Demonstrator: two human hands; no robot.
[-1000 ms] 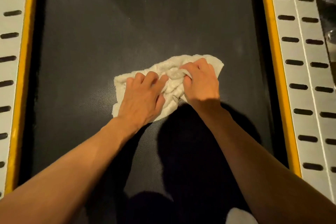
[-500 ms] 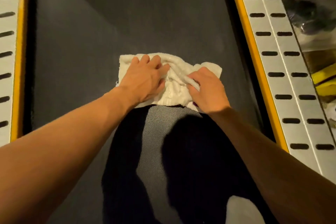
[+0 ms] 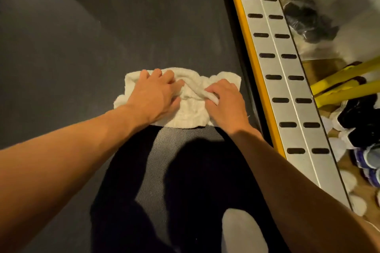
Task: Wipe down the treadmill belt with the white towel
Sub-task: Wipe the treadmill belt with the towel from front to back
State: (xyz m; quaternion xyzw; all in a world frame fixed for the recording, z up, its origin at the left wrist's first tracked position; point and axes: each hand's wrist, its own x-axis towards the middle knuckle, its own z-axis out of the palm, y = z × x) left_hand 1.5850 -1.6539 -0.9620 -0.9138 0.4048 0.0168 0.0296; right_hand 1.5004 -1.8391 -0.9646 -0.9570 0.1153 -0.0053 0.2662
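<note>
A crumpled white towel lies on the dark treadmill belt, close to the belt's right edge. My left hand presses flat on the towel's left half with fingers spread. My right hand rests on the right half, its fingers curled around a raised fold of the cloth. Both forearms reach in from the bottom of the view and cast dark shadows on the belt below the towel.
A yellow strip and a silver slotted side rail run along the belt's right side. Beyond the rail lie yellow bars, dark bagged items and shoes on the floor. A white sock tip shows at the bottom.
Both hands have slid the towel rightward across the belt, from its middle to near the right edge. The view has swung right, so the left rail has left the frame.
</note>
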